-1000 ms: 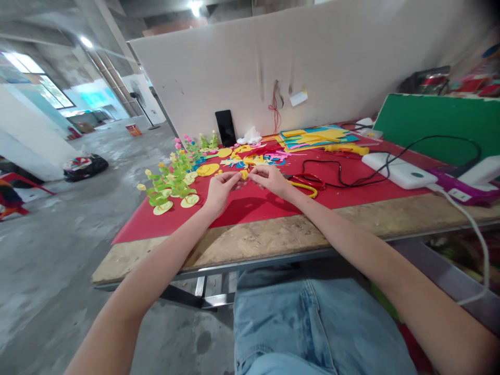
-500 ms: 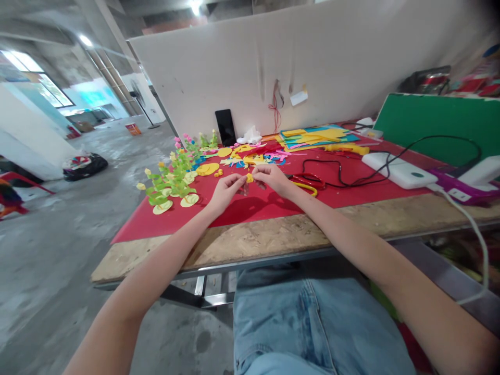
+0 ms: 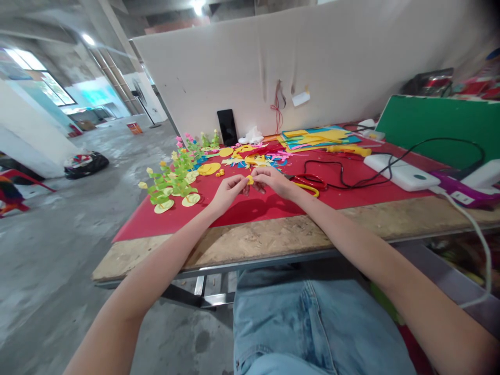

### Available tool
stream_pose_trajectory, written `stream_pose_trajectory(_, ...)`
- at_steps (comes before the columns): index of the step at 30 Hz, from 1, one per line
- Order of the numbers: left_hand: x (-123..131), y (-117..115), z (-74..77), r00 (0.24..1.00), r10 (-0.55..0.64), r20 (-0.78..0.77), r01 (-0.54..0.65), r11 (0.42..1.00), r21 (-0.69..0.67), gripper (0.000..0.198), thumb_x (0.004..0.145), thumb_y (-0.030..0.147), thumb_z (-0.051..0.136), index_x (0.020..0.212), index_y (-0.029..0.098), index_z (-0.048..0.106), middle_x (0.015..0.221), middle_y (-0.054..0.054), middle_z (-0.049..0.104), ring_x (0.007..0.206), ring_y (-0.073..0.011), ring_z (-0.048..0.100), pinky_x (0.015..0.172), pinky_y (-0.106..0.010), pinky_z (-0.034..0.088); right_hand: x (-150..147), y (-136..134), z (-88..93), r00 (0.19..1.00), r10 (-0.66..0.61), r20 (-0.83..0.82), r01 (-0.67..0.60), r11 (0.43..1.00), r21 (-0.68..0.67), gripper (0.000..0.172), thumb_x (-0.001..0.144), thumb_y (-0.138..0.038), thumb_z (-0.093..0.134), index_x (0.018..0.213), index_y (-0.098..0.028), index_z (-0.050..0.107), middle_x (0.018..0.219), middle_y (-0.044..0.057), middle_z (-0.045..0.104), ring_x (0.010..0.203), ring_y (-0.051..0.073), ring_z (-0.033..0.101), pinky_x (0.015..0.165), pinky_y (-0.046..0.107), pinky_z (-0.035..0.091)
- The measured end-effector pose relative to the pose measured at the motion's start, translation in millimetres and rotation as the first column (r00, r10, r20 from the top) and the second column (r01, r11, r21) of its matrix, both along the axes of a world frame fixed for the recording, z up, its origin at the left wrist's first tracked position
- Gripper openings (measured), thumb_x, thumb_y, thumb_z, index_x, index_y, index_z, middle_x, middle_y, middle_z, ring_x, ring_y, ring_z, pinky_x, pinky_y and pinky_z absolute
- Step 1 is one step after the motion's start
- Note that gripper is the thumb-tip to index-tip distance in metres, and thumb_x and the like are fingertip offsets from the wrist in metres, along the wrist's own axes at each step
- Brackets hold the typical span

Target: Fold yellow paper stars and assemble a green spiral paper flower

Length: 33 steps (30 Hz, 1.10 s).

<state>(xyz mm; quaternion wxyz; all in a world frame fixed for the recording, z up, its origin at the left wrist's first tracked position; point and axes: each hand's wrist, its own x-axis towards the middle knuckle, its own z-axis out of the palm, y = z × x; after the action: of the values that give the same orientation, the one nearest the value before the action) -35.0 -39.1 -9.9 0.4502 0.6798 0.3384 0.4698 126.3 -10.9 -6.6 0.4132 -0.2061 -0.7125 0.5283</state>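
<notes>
Between the fingertips of both hands is a small yellow piece (image 3: pixel 250 179), held above the red table cover (image 3: pixel 269 205); it looks like foam or paper. My left hand (image 3: pixel 230 190) pinches it from the left. From the other side my right hand (image 3: pixel 272 180) grips it with thumb and forefinger. Left of the hands stand several green craft plants (image 3: pixel 172 179) with yellow and pink tips on round pale bases. Tiny yellow pieces (image 3: pixel 220 172) and a yellow disc (image 3: pixel 209 169) lie just beyond my left hand. Scissors (image 3: pixel 310 182) with red handles rest near my right wrist.
Coloured scraps (image 3: pixel 265 155) are strewn behind the hands. A black phone (image 3: pixel 227 127) leans on the white partition (image 3: pixel 211 67). On the right lie a yellow glue gun (image 3: pixel 349 150), a black cable (image 3: pixel 339 177), a white power strip (image 3: pixel 400 171) and a green board (image 3: pixel 437 125).
Both hands stay at nearly the same place. The fingers have shifted slightly around the small yellow piece, and less of it shows now.
</notes>
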Motion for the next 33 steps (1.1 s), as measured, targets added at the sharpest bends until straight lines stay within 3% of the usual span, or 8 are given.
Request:
stream_pose_trajectory(4, 0.9, -1.4, -3.5, 0.987, -0.133, 0.095, 0.144, 0.983, -0.118, 0.026, 0.074, 0.038, 0.058, 0.062, 0.015, 0.055, 0.056, 0.002, 0.051, 0.053, -0.0102, 0.050, 0.056, -0.025, 0.042, 1.8, -2.2, 2.2, 0.999, 0.027, 0.040, -0.027, 1.000, 0.008, 0.010, 0.070, -0.018, 0.046, 0.061, -0.013, 0.048, 0.045, -0.005, 0.048, 0.040, 0.004, 0.043, 0.040, 0.016, 0.034)
stream_pose_trajectory(7, -0.1, -2.2, -3.9, 0.980, -0.174, 0.097, 0.186, 0.973, -0.135, 0.024, 0.074, 0.035, 0.059, 0.062, 0.015, 0.057, 0.057, 0.001, 0.053, 0.052, -0.0102, 0.050, 0.055, -0.025, 0.040, 3.1, -4.4, 5.7, 0.997, 0.032, 0.068, -0.033, 0.999, 0.021, 0.010, 0.067, -0.016, 0.045, 0.059, -0.013, 0.049, 0.044, -0.005, 0.047, 0.040, 0.005, 0.042, 0.040, 0.016, 0.034)
stream_pose_trajectory(13, -3.6, -7.1, 5.6, 0.994, -0.093, -0.052, 0.094, 0.996, 0.014, 0.029, 0.077, 0.037, 0.057, 0.060, 0.013, 0.058, 0.057, 0.000, 0.055, 0.055, -0.0099, 0.050, 0.058, -0.023, 0.038, 5.5, -10.4, 15.6, 0.990, 0.035, 0.137, -0.041, 0.998, 0.046, 0.009, 0.069, -0.016, 0.043, 0.062, -0.013, 0.048, 0.046, -0.005, 0.048, 0.042, 0.005, 0.043, 0.042, 0.016, 0.035)
stream_pose_trajectory(18, -2.2, -13.7, 11.6, 0.996, -0.065, -0.065, 0.071, 0.993, 0.092, 0.030, 0.079, 0.038, 0.054, 0.062, 0.013, 0.057, 0.057, 0.001, 0.055, 0.054, -0.0086, 0.050, 0.057, -0.022, 0.039, 8.3, -14.8, 21.4, 0.991, 0.018, 0.133, -0.034, 0.992, 0.122, 0.008, 0.071, -0.015, 0.043, 0.066, -0.013, 0.049, 0.051, -0.004, 0.049, 0.046, 0.005, 0.047, 0.044, 0.015, 0.037)
stream_pose_trajectory(25, 2.0, -11.8, 5.5, 0.993, -0.063, 0.098, 0.059, 0.997, 0.041, 0.023, 0.076, 0.037, 0.058, 0.071, 0.014, 0.058, 0.064, 0.000, 0.057, 0.061, -0.0106, 0.054, 0.063, -0.024, 0.045, 7.4, -19.6, 24.5, 0.993, -0.033, 0.112, 0.013, 0.985, 0.171, 0.010, 0.070, -0.017, 0.046, 0.062, -0.012, 0.050, 0.048, -0.005, 0.048, 0.043, 0.004, 0.043, 0.043, 0.015, 0.034)
stream_pose_trajectory(33, 4.0, -13.2, 10.6, 0.997, 0.047, 0.063, -0.048, 0.999, 0.025, 0.023, 0.072, 0.036, 0.063, 0.070, 0.013, 0.058, 0.057, 0.001, 0.059, 0.053, -0.0083, 0.054, 0.058, -0.022, 0.043, 4.9, -20.8, 24.3, 0.979, -0.138, 0.150, 0.106, 0.973, 0.204, 0.010, 0.068, -0.016, 0.046, 0.059, -0.012, 0.051, 0.046, -0.005, 0.045, 0.040, 0.003, 0.040, 0.041, 0.015, 0.030)
